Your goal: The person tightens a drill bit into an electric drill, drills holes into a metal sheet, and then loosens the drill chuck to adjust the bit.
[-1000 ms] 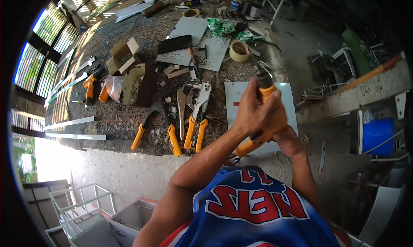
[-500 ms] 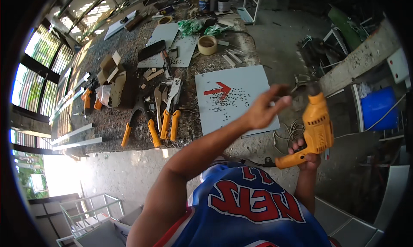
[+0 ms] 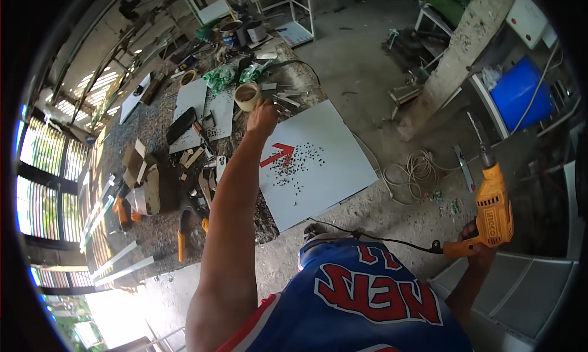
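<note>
My right hand (image 3: 481,254) grips the handle of a yellow corded power drill (image 3: 493,208), held out to the right past the bench edge. A spiral drill bit (image 3: 475,131) sticks up from its chuck. Stretched out over the bench, my left hand (image 3: 263,118) is beside a roll of tan tape (image 3: 247,98) and short metal strips (image 3: 291,98); its fingertips are hidden, so I cannot tell whether it holds anything. Below that hand lies a pale grey sheet (image 3: 343,168) bearing a red arrow (image 3: 278,155) and scattered small dark bits (image 3: 300,165).
Orange-handled pliers (image 3: 182,235), an opened cardboard box (image 3: 136,162) and green plastic (image 3: 220,78) crowd the worn bench. The drill's black cord (image 3: 392,240) runs across my front. A coiled cable (image 3: 419,171) lies on the floor near a concrete post (image 3: 453,64); a blue bin (image 3: 523,94) stands beyond.
My left hand has moved from beside the drill's chuck to the tape roll on the bench. The drill has shifted right and lower in view, and its bit now shows clearly. The view has turned.
</note>
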`<act>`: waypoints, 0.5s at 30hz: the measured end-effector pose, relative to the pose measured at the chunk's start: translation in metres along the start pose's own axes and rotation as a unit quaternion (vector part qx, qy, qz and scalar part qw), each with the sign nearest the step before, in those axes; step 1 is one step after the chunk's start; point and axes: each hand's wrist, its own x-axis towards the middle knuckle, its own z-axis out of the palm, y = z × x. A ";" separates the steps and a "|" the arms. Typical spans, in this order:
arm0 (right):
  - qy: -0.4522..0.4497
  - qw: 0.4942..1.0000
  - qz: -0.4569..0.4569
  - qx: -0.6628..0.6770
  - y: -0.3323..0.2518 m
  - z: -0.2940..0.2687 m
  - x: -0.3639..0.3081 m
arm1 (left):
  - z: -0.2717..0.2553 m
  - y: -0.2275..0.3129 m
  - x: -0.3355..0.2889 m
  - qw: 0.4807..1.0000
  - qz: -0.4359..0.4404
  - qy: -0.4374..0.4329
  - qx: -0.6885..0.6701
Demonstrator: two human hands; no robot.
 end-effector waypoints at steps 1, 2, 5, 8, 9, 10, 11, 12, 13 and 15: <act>0.035 0.998 0.016 -0.040 -0.006 0.013 -0.002 | -0.003 0.004 0.004 0.999 -0.012 -0.029 0.020; 0.042 0.998 0.020 -0.044 -0.007 0.025 -0.003 | -0.008 0.004 0.005 0.997 0.030 -0.023 0.062; 0.091 0.990 0.014 -0.107 -0.016 0.053 -0.004 | -0.030 0.010 -0.007 0.988 0.109 0.106 -0.011; 0.099 0.980 0.010 -0.174 -0.030 0.078 0.003 | -0.058 0.052 -0.049 0.990 0.072 -0.056 -0.103; 0.093 0.969 0.016 -0.229 -0.037 0.095 0.011 | -0.064 0.064 -0.071 0.984 0.097 -0.066 -0.134; 0.083 0.955 0.023 -0.285 -0.045 0.114 0.020 | -0.065 0.075 -0.093 0.983 0.085 -0.079 -0.140; 0.083 0.952 0.027 -0.292 -0.050 0.132 0.031 | -0.060 0.079 -0.114 0.979 0.076 -0.080 -0.174; 0.070 0.946 0.057 -0.312 -0.057 0.152 0.044 | -0.052 0.084 -0.129 0.977 0.073 -0.053 -0.191; 0.053 0.938 0.085 -0.331 -0.059 0.169 0.056 | -0.045 0.085 -0.142 0.976 0.067 -0.024 -0.206; 0.034 0.921 0.114 -0.370 -0.062 0.192 0.073 | -0.030 0.082 -0.154 0.977 0.039 -0.014 -0.211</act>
